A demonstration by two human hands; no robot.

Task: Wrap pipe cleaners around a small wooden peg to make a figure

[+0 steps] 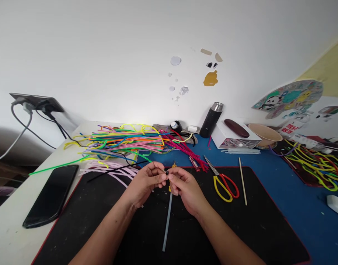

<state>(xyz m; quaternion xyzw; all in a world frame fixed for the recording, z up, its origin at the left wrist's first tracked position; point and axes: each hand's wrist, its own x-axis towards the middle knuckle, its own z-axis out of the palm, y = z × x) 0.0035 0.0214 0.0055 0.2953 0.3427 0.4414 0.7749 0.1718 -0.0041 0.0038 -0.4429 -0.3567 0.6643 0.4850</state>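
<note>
Above the black mat (pixel 102 221), my left hand (pixel 147 182) and my right hand (pixel 187 186) meet at their fingertips. A small dark piece (pixel 167 172) is pinched between the thumbs and forefingers of both hands. Its exact shape is too small to tell. Under and behind my hands lies a glue gun, mostly hidden, with a yellow tip (pixel 174 164) and a translucent glue stick (pixel 167 224) running toward me. To the right of my right hand are scissors (pixel 224 184) with one yellow and one red handle.
Colourful pipe cleaners (pixel 127 140) are heaped at the back left. A phone (pixel 51 197) lies left of the mat. A thin stick (pixel 243 181) lies right of the scissors. Behind stand a black flask (pixel 210 121), a tissue box (pixel 236 138) and a bowl (pixel 265 134). More pipe cleaners (pixel 315 165) sit far right.
</note>
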